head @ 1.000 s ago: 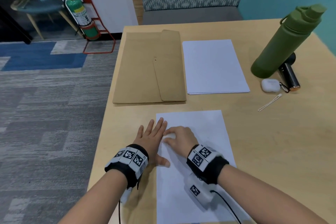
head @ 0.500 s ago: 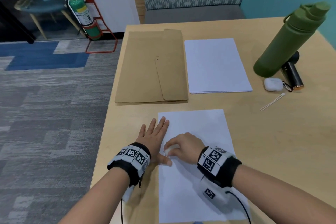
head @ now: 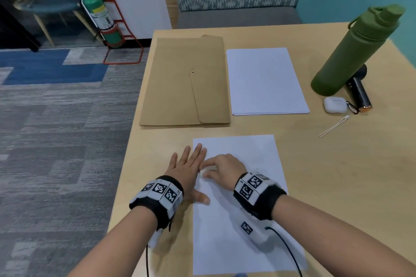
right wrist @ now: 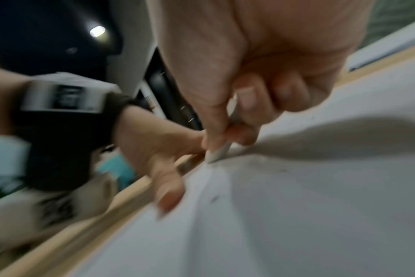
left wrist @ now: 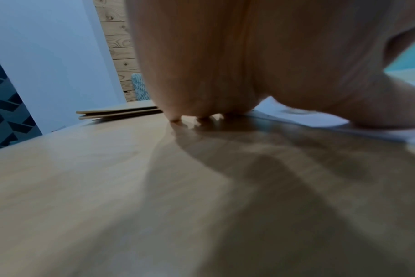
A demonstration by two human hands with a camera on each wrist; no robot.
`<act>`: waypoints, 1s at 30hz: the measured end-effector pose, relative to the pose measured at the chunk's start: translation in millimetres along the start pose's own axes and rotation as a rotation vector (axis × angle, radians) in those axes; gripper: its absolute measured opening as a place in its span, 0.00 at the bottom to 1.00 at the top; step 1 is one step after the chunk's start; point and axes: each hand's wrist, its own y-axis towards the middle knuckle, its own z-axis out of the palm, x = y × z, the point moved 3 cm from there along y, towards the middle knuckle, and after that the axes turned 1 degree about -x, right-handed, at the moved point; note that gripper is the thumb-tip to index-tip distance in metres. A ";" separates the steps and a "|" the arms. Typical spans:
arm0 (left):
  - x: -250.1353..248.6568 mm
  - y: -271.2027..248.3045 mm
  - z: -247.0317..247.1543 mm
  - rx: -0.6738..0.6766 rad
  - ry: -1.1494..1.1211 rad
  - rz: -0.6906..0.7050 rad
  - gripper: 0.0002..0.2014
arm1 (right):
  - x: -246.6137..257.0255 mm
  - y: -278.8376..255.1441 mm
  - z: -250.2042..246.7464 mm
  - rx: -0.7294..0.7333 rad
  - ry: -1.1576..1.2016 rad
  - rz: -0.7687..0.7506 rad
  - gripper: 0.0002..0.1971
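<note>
A white sheet of paper (head: 247, 243) lies on the wooden table (head: 337, 186) right in front of me. My left hand (head: 188, 167) lies flat with straight fingers on the table and the sheet's left edge, thumb on the paper. My right hand (head: 217, 167) pinches a small white eraser-like piece (head: 203, 172) and presses it on the sheet beside the left hand. In the right wrist view the thumb and curled fingers (right wrist: 246, 112) hold that white piece (right wrist: 219, 152) tip-down on the paper (right wrist: 320, 206). The left wrist view shows the palm (left wrist: 225, 65) low over the table.
A brown envelope (head: 184, 81) and a stack of white paper (head: 265, 81) lie further back. At the right stand a green bottle (head: 353, 51), a black cylinder (head: 359, 94), a white earbud case (head: 335, 105) and a thin white loop (head: 333, 126). The table's left edge (head: 126, 164) is close to my left hand.
My right hand has slid a short way toward me and back along the sheet's left part with the white piece. The left hand has stayed flat in place.
</note>
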 end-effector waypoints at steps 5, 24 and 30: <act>-1.9 -1.5 -0.5 0.009 -0.030 0.010 0.65 | -9.6 -28.8 9.6 0.199 -0.054 -0.023 0.14; -3.6 -1.7 -3.3 0.003 -0.020 -0.007 0.64 | -13.4 -6.5 -3.0 -0.072 0.070 0.081 0.14; -2.6 -0.9 -2.2 0.012 -0.026 -0.004 0.65 | -20.6 -24.6 2.3 0.138 0.015 0.050 0.14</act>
